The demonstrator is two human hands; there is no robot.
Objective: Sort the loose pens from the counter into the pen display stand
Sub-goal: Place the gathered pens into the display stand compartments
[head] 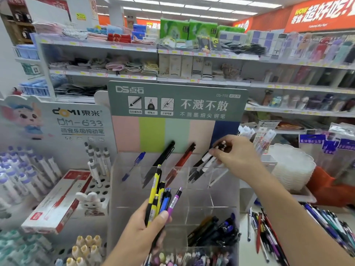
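Observation:
A clear acrylic pen display stand (199, 200) with a green header card stands in the middle of the counter. Its top row holds a blue pen (134, 166), a black pen (161, 162), a red pen (182, 162) and black-and-white pens (203, 164) at the right. My right hand (236, 156) pinches a black-and-white pen at that top right compartment. In front of the stand, my left hand (146, 229) grips a bunch of pens (163, 198): yellow-black, blue and purple. Loose pens (269, 229) lie on the counter at the lower right.
A lower compartment holds dark pens (217, 231). Left of the stand are a Domi display with white pens (98, 162), a red-and-white box (57, 202) and rows of capped pens. White dishes (292, 166) are stacked at the right, with packaged goods and shelves behind.

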